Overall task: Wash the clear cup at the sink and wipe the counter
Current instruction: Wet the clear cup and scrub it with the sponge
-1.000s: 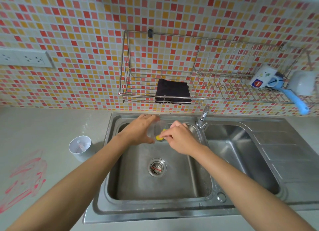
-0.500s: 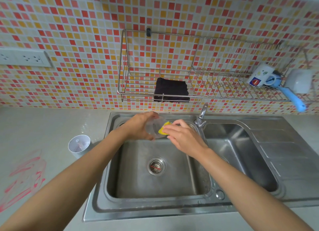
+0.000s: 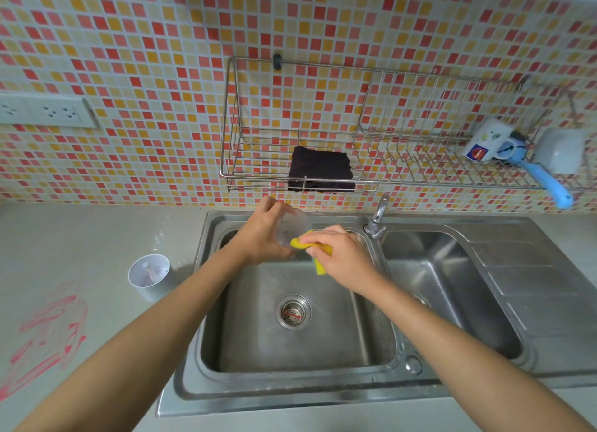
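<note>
My left hand [image 3: 263,234] grips the clear cup [image 3: 294,228] over the far end of the left sink basin [image 3: 290,341], with the cup's mouth turned to the right. A yellow sponge [image 3: 318,254] is pinched in my right hand [image 3: 342,257] and pressed against the cup's rim. Part of the sponge hangs below my fingers. Red smears [image 3: 48,331] mark the grey counter [image 3: 80,237] at the left. A dark folded cloth [image 3: 319,168] lies in the wire rack [image 3: 258,176] on the wall above the sink.
A white cup [image 3: 149,275] stands on the counter left of the sink. The tap [image 3: 378,216] rises between the two basins. A mug [image 3: 491,140], a blue-handled brush [image 3: 549,182] and a white container [image 3: 562,150] sit at the rack's right end. A wall socket [image 3: 48,111] is at far left.
The sponge has come out of the cup's mouth and now shows more below my right hand. Both hands have shifted slightly while staying together over the basin.
</note>
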### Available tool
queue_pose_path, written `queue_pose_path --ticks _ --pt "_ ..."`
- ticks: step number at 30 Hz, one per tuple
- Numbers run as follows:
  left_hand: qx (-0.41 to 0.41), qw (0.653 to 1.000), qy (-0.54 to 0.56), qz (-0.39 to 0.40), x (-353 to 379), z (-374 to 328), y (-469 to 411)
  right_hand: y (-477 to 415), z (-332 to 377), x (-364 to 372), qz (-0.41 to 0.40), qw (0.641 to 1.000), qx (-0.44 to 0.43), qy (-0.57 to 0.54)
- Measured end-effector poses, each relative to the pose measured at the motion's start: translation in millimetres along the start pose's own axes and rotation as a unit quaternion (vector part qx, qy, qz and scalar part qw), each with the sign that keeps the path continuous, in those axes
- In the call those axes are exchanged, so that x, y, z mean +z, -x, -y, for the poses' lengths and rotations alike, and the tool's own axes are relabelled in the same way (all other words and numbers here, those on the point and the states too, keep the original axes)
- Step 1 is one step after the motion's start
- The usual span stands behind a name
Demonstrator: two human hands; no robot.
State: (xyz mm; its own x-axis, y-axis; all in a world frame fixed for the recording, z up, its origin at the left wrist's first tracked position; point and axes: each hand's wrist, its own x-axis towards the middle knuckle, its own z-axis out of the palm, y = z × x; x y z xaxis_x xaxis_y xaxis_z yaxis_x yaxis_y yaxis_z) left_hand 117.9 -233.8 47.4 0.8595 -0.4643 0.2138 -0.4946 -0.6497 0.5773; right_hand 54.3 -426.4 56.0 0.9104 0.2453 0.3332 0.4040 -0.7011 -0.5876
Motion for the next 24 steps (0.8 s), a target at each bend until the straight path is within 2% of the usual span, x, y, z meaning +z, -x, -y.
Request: queue_pose_path --ticks 2,3,4,6,8,10,12,14,16,17,18,20,22,24 --pt "0.021 0.999 -0.030 0.010 -4 -2 -3 -4 2 -3 0.055 0.991 0.092 -0.084" --pt "0.027 0.999 -0.043 0.016 -5 -2 -4 -5 1 -5 0.069 0.990 0.093 -0.078" --pt "0.033 0.998 -0.054 0.025 -6 -2 -5 -6 1 -7 0.083 0.993 0.071 -0.041" --pt "0.054 0.995 -0.069 0.046 -6 -2 -6 -10 -3 -10 0.088 0.989 -0.046 0.112" --pt "0.073 0.993 -0.076 0.061 -5 -4 -7 -12 -12 -10 0.058 0.949 -0.171 0.259" --pt "0.081 0.992 -0.072 0.061 -6 -8 -9 -13 -17 -11 0.016 0.938 -0.198 0.283" --pt "0.090 0.993 -0.056 0.053 -7 -8 -9 -7 -14 -7 -0.020 0.961 -0.170 0.218" --pt "0.088 0.994 -0.045 0.049 -8 -5 -8 4 -9 3 -0.005 0.994 -0.072 0.077" --pt "0.082 0.994 -0.054 0.056 -9 0 -6 8 -5 8 0.039 0.997 0.046 -0.055" --pt "0.077 0.994 -0.056 0.061 -9 1 -5 7 -6 8 0.048 0.994 0.066 -0.067" --pt "0.072 0.994 -0.054 0.064 -9 2 -5 6 -8 5 0.048 0.997 0.050 -0.041" --pt "0.068 0.994 -0.044 0.074 -11 0 -6 1 -12 -2 0.025 0.995 -0.053 0.079" --pt "0.066 0.993 -0.036 0.089 -13 -1 -9 -2 -12 -4 0.004 0.972 -0.138 0.191" --pt "0.058 0.993 -0.028 0.098 -14 -4 -10 0 -13 -1 -0.026 0.957 -0.172 0.231"
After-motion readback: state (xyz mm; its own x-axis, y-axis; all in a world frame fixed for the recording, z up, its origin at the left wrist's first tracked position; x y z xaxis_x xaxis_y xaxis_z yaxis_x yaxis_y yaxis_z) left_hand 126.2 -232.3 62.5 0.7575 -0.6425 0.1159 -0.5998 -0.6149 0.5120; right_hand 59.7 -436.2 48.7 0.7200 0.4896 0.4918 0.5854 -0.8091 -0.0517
